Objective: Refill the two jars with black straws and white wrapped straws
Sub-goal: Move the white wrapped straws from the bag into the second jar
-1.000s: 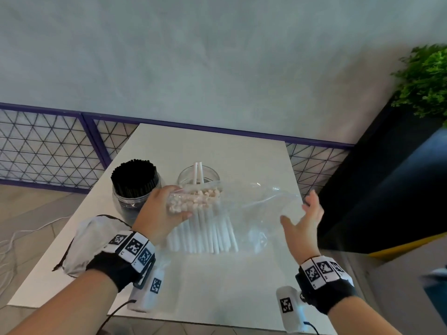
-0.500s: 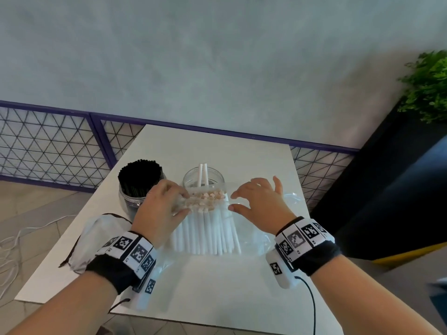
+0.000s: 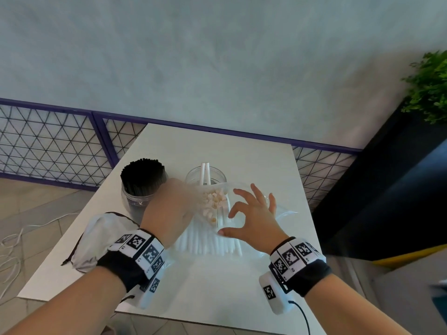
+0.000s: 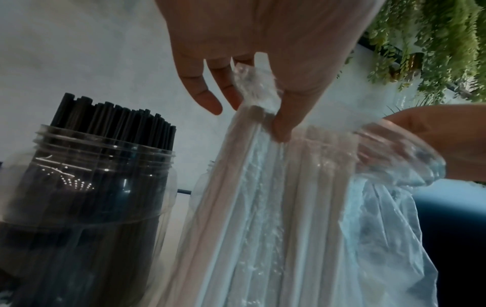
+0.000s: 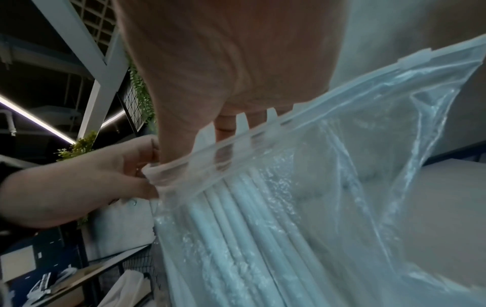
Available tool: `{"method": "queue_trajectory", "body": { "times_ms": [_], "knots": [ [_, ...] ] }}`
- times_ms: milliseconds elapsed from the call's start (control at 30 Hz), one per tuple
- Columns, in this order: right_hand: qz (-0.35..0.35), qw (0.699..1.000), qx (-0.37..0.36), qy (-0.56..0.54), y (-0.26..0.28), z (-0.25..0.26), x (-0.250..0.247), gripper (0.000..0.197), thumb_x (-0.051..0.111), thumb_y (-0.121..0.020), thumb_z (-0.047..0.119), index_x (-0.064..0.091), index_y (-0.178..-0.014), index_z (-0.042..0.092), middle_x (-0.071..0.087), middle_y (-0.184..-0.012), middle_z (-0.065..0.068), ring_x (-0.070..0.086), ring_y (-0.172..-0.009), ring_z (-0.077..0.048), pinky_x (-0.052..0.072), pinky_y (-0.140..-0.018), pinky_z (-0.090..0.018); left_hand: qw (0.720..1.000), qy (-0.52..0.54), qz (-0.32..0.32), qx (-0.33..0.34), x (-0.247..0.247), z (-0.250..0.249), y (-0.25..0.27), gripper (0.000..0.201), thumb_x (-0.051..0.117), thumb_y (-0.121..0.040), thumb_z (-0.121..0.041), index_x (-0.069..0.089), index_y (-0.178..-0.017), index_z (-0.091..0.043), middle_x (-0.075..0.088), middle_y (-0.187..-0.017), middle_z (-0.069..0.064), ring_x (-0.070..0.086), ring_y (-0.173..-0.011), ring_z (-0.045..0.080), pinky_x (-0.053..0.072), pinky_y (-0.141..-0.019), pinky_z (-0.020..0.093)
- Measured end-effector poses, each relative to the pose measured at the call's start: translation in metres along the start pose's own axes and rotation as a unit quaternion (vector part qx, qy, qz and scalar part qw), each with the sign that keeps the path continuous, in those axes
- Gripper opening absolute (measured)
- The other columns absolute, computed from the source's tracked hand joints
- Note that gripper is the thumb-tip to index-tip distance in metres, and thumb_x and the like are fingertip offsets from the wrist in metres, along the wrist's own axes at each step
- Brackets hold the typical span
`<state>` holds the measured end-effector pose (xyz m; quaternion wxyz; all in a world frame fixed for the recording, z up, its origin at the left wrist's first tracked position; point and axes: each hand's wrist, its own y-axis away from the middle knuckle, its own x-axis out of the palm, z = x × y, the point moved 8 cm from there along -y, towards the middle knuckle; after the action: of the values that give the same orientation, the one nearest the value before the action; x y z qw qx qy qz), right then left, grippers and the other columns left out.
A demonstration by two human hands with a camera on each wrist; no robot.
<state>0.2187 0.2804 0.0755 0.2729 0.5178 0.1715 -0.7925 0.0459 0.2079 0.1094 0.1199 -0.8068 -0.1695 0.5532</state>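
Now the white table carries both jars: the black-straw jar looks full, the clear jar holds two. Left hand pinches the clear bag mouth; right hand spread wide reaches for the white wrapped straws inside; next, gather a bundle and lift it out

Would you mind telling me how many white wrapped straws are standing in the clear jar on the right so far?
2, side by side at the back of the clear jar, behind the plastic bag; the bag covers the jar's front, so more may be hidden.
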Motion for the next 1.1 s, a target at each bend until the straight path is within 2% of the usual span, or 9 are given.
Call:
{"method": "queue_trajectory", "body": {
  "times_ms": [133, 333, 433, 500, 600, 733, 933, 1000, 1100],
  "knots": [
    [0.004, 0.998, 0.01, 0.069, -0.004, -0.002, 0.006, 0.088, 0.062, -0.062, 0.078, 0.04, -0.135, 0.036, 0.015, -0.156, 0.01, -0.017, -0.146, -0.018, -0.018, -0.112, -0.055, 1.0, 0.003, -0.002, 0.001, -0.001, 0.0, 0.003, 0.022, 0.078, -0.062, -0.007, 0.059, -0.066, -0.019, 0.05, -0.098, -0.001, 0.048, -0.092, 0.021, 0.044, -0.069, 0.027],
    [0.008, 0.993, 0.035, 0.112, -0.013, -0.006, 0.02, 0.114, 0.06, -0.056, 0.084, 0.014, -0.148, 0.033, -0.003, -0.157, -0.001, -0.02, -0.145, -0.027, -0.012, -0.112, -0.059, 0.997, 0.057, 0.035, -0.022, -0.002, 0.01, 0.014, 0.021, 0.069, -0.078, -0.04, 0.069, -0.068, -0.021, 0.046, -0.124, -0.012, 0.045, -0.105, 0.012, 0.04, -0.089, 0.028],
    [-0.008, 0.996, 0.055, 0.07, -0.014, -0.004, 0.024, 0.116, 0.063, -0.052, 0.084, 0.014, -0.146, 0.037, -0.002, -0.154, -0.003, -0.007, -0.146, -0.028, -0.005, -0.115, -0.057, 0.993, 0.086, 0.052, -0.069, 0.001, 0.019, 0.011, 0.007, 0.07, -0.079, -0.02, 0.063, -0.078, -0.02, 0.051, -0.118, -0.008, 0.061, -0.086, 0.012, 0.05, -0.075, 0.03],
    [-0.031, 0.996, 0.078, 0.037, -0.017, -0.005, 0.022, 0.117, 0.064, -0.049, 0.084, 0.018, -0.145, 0.035, -0.001, -0.152, -0.003, 0.006, -0.145, -0.028, 0.001, -0.117, -0.054, 0.988, 0.081, 0.068, -0.109, 0.005, 0.023, 0.01, 0.025, 0.066, -0.075, -0.01, 0.049, -0.09, -0.021, 0.049, -0.11, -0.005, 0.061, -0.079, 0.017, 0.049, -0.068, 0.032],
    [-0.007, 0.995, 0.093, 0.019, -0.021, -0.007, 0.028, 0.121, 0.062, -0.05, 0.085, 0.014, -0.146, 0.031, -0.005, -0.155, -0.003, 0.007, -0.145, -0.028, 0.004, -0.117, -0.054, 0.973, 0.131, 0.104, -0.157, 0.015, 0.025, 0.007, 0.057, 0.061, -0.073, -0.001, 0.039, -0.123, -0.017, 0.04, -0.123, -0.003, 0.055, -0.099, 0.014, 0.047, -0.085, 0.029],
    [0.05, 0.994, 0.096, 0.001, -0.025, -0.005, 0.045, 0.125, 0.063, -0.052, 0.084, 0.005, -0.148, 0.029, -0.005, -0.157, 0.001, -0.001, -0.147, -0.024, -0.001, -0.116, -0.057, 0.934, 0.21, 0.208, -0.199, 0.032, 0.025, -0.001, 0.076, 0.047, -0.078, 0.004, 0.026, -0.145, -0.027, 0.04, -0.132, -0.008, 0.042, -0.124, 0.011, 0.039, -0.101, 0.029],
    [0.035, 0.988, 0.059, -0.141, -0.023, 0.0, 0.05, 0.119, 0.076, -0.053, 0.071, 0.013, -0.145, 0.03, 0.012, -0.147, 0.011, 0.018, -0.141, -0.011, -0.004, -0.117, -0.051, 0.821, 0.432, 0.244, -0.281, 0.045, 0.029, 0.008, 0.076, 0.037, -0.075, 0.016, 0.056, -0.105, -0.051, 0.061, -0.12, -0.012, 0.058, -0.114, 0.014, 0.055, -0.084, 0.04],
    [0.014, 0.987, 0.043, -0.153, -0.02, 0.001, 0.049, 0.116, 0.079, -0.053, 0.067, 0.017, -0.144, 0.029, 0.018, -0.144, 0.012, 0.023, -0.137, -0.008, 0.002, -0.118, -0.05, 0.765, 0.503, 0.217, -0.339, 0.048, 0.033, 0.015, 0.067, 0.041, -0.07, 0.009, 0.06, -0.107, -0.044, 0.064, -0.118, -0.004, 0.059, -0.113, 0.019, 0.052, -0.089, 0.045],
    [-0.014, 0.983, 0.024, -0.179, -0.018, 0.003, 0.047, 0.113, 0.072, -0.048, 0.072, 0.024, -0.14, 0.027, 0.026, -0.136, 0.014, 0.032, -0.128, -0.005, 0.017, -0.117, -0.045, 0.739, 0.54, 0.16, -0.37, 0.048, 0.037, 0.02, 0.057, 0.038, -0.078, 0.008, 0.06, -0.118, -0.025, 0.067, -0.109, 0.0, 0.063, -0.104, 0.017, 0.055, -0.082, 0.045]
  ]
}}
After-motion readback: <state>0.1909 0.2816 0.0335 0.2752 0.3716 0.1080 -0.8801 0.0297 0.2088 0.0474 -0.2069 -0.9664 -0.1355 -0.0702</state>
